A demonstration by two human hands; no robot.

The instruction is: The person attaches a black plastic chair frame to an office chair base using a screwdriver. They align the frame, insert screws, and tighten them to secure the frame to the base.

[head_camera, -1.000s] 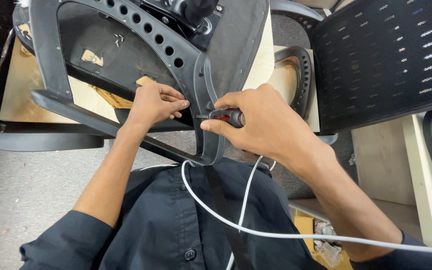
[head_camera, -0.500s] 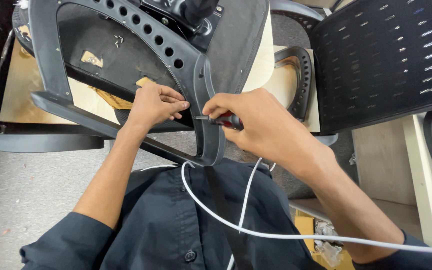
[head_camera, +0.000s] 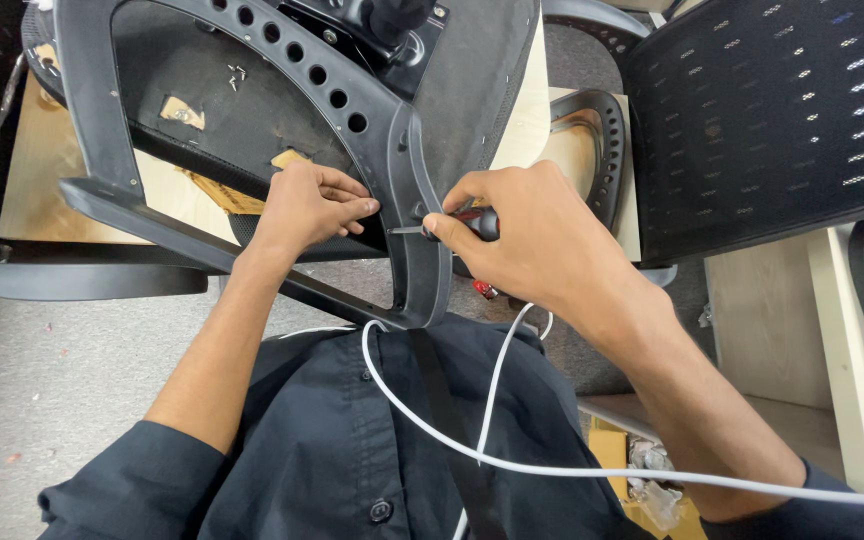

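A dark grey plastic chair frame with a row of round holes lies in front of me across a wooden board. My left hand grips the frame's inner edge, fingers curled around it. My right hand is closed on a screwdriver with a black and red handle. Its thin metal shaft points left and its tip touches the frame's upright bar, right beside my left fingertips.
A black mesh chair back leans at the right. A black armrest loop lies behind my right hand. A white cable runs over my dark shirt. Several small screws lie on the dark seat underside. A light wooden cabinet stands at the right.
My right hand has shifted slightly left and turned with the screwdriver, bringing its tip against the frame bar. My left hand has stayed on the frame.
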